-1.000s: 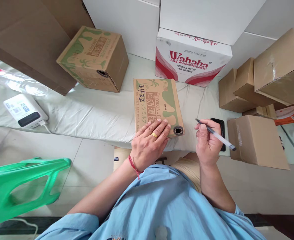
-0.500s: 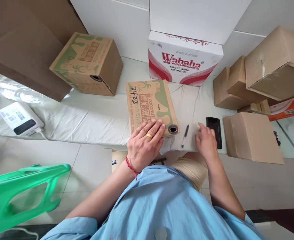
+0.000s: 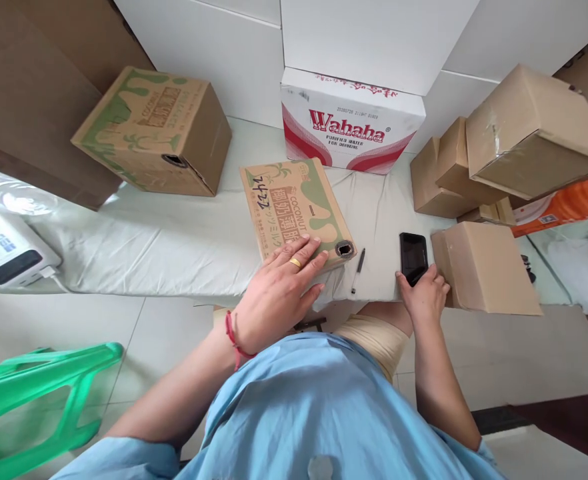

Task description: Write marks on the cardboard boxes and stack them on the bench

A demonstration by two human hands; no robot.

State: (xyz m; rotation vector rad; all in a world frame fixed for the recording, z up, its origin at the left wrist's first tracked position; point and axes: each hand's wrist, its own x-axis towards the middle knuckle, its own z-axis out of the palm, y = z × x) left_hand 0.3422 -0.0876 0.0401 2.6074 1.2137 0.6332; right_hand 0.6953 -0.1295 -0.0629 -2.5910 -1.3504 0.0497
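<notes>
My left hand (image 3: 281,293) rests with its fingers spread on the near end of a brown and green carton (image 3: 299,207), which lies on the pale cloth and is marked with handwritten digits. Round the lower end of a black phone (image 3: 414,257), the thumb and fingers of my right hand (image 3: 424,293) grip its two sides. The phone lies at the table's front edge. Between carton and phone is a black pen (image 3: 359,270), touched by neither hand.
Behind stands a white and red Wahaba-style water box (image 3: 349,127). A similar green-printed carton (image 3: 149,133) is at the back left. Brown boxes (image 3: 489,267) stand at the right. A white power bank (image 3: 14,250) lies far left; a green stool (image 3: 69,400) is below.
My right hand has moved from beside the phone onto its lower end and closed on it. My left hand stays on the carton, its fingers more spread. The view has shifted slightly right.
</notes>
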